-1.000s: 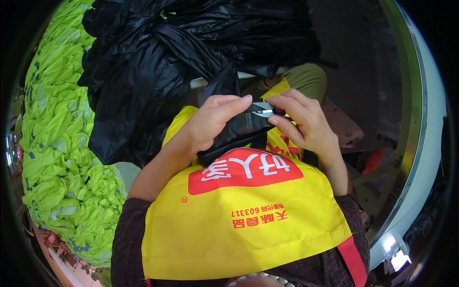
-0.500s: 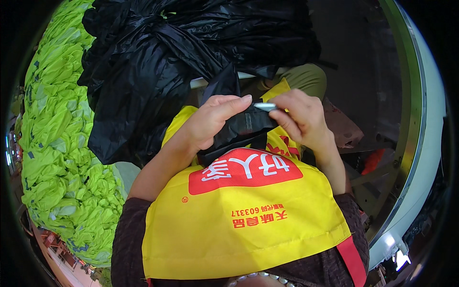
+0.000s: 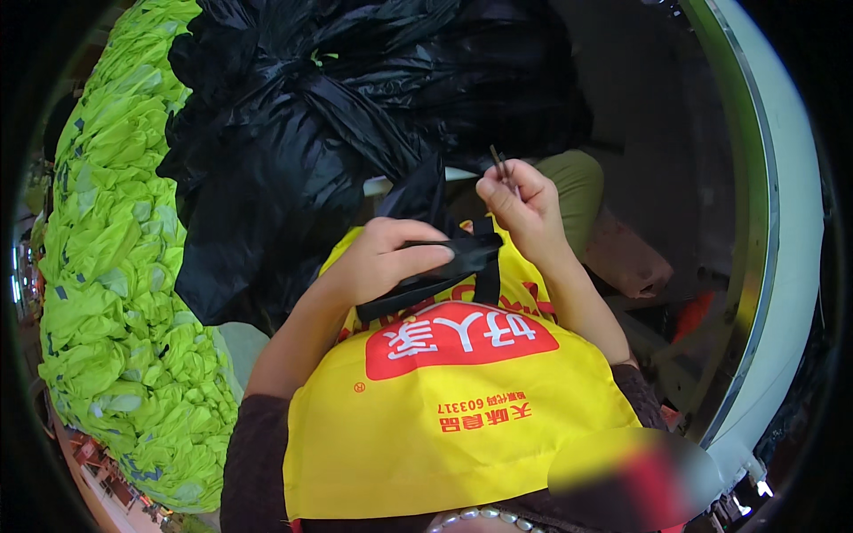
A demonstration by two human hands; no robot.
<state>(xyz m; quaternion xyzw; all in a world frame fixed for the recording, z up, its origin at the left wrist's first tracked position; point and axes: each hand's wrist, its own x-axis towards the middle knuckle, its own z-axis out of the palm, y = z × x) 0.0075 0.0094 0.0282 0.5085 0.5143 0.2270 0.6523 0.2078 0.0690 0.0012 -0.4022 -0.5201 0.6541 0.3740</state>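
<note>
In front of my apron, my left hand (image 3: 386,262) pinches a folded black fabric strip (image 3: 477,251) between thumb and fingers. From there the cloth runs up to the large black fabric pile (image 3: 293,160). To the right and a little farther away, my right hand (image 3: 529,209) is closed around small thread snips (image 3: 498,163). Their two thin dark points stick up past my fingers, apart from the cloth. The part of the snips inside my palm is hidden.
Heaped bright green fabric pieces (image 3: 115,266) fill the left side. I wear a yellow apron (image 3: 444,462) with a red panel. At right curves a pale tabletop (image 3: 791,231) with a metal-coloured edge. A green-trousered knee (image 3: 577,191) shows beyond my right hand.
My right hand has lifted up and away from the black strip, and the snips now point away from me. My left hand has moved slightly nearer my body, still holding the strip.
</note>
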